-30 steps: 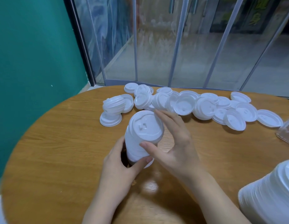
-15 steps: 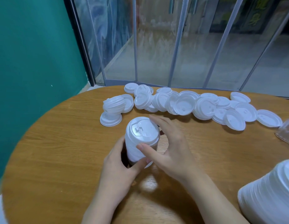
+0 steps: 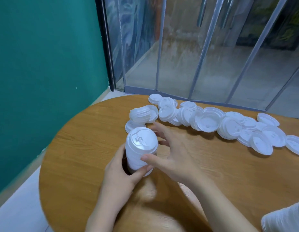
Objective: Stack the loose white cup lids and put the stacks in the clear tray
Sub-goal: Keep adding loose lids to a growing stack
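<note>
Left hand (image 3: 118, 174) grips the lid stack (image 3: 140, 148) standing on the wooden tabletop (image 3: 75, 164); right hand (image 3: 172, 156) spread open, thumb touching it. Loose lids (image 3: 229, 126) sprawl behind; another stack (image 3: 286, 218) lower right.

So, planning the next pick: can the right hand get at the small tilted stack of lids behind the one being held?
Probably yes. The right hand is open beside the held stack, and bare table separates its fingertips from the small tilted stack.
</note>
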`<state>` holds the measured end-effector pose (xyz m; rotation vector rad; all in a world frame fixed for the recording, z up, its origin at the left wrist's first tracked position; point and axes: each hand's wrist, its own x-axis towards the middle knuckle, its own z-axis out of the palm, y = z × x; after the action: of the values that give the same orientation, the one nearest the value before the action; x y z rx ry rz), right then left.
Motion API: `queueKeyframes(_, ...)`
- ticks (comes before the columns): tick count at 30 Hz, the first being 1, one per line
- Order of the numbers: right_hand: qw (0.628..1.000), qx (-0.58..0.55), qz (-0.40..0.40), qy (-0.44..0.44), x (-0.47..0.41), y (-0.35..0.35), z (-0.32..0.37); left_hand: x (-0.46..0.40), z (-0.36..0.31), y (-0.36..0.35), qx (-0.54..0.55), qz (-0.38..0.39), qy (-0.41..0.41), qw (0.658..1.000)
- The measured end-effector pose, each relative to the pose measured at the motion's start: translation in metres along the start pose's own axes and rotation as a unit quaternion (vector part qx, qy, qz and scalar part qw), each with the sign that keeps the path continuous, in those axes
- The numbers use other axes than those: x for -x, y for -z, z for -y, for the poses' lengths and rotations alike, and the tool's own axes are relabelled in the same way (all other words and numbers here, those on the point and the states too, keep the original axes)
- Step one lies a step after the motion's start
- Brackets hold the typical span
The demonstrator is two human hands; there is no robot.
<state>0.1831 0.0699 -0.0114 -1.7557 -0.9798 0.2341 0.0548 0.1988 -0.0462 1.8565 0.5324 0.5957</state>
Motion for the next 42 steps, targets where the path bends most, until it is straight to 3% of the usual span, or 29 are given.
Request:
queueKeyframes(3,0.999,-0.023,-0.023,-0.015,-0.030,0.012,-0.003,0.002,0.007,0.012,-0.008,-0.016,0.002,1.000)
queueKeyframes(6,0.997,0.031,-0.061,-0.038,-0.076,0.020,-0.012,0.003,0.013,0.017,-0.013,-0.018,0.006,1.000)
queueKeyframes(11,0.983,0.177,-0.037,-0.020,-0.139,0.003,-0.035,-0.002,0.018,0.017,-0.001,-0.019,0.009,1.000)
queueKeyframes(23,0.951,0.309,-0.010,-0.014,-0.165,-0.020,-0.056,-0.010,0.029,0.014,0.007,-0.021,-0.004,1.000)
queueKeyframes(30,0.971,0.238,-0.025,0.008,-0.150,-0.014,-0.054,-0.008,0.027,0.014,0.001,-0.019,-0.009,1.000)
queueKeyframes(36,0.988,0.103,-0.102,0.054,-0.120,0.001,-0.027,-0.007,0.024,0.014,-0.005,-0.025,-0.018,1.000)
queueKeyframes(42,0.990,0.009,-0.116,0.077,-0.080,0.014,0.008,-0.007,0.025,0.014,-0.015,-0.025,-0.011,1.000)
